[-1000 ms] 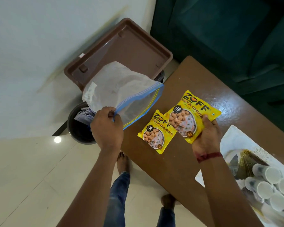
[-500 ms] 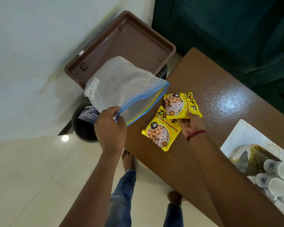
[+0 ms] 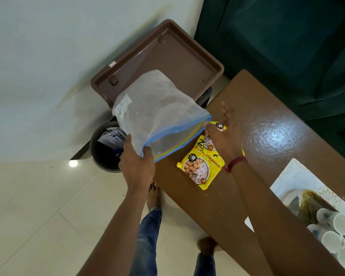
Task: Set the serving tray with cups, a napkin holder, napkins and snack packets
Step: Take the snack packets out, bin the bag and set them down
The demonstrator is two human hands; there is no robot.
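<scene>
Left hand (image 3: 136, 164) pinches the open mouth of the zip bag (image 3: 157, 118), thumb and fingers clamped on its blue rim, as 0.5 s ago. Right hand (image 3: 224, 136) has moved up to the bag mouth, holding one snack packet (image 3: 217, 128) at the opening; its grip is partly hidden, some fingers spread. Second packet (image 3: 200, 168) unchanged, flat on the table (image 3: 267, 116) near the edge. Cups (image 3: 339, 232) lie on the serving tray (image 3: 293, 172) at right. Brown lid (image 3: 167, 62) stands over the bin (image 3: 100, 148).
</scene>
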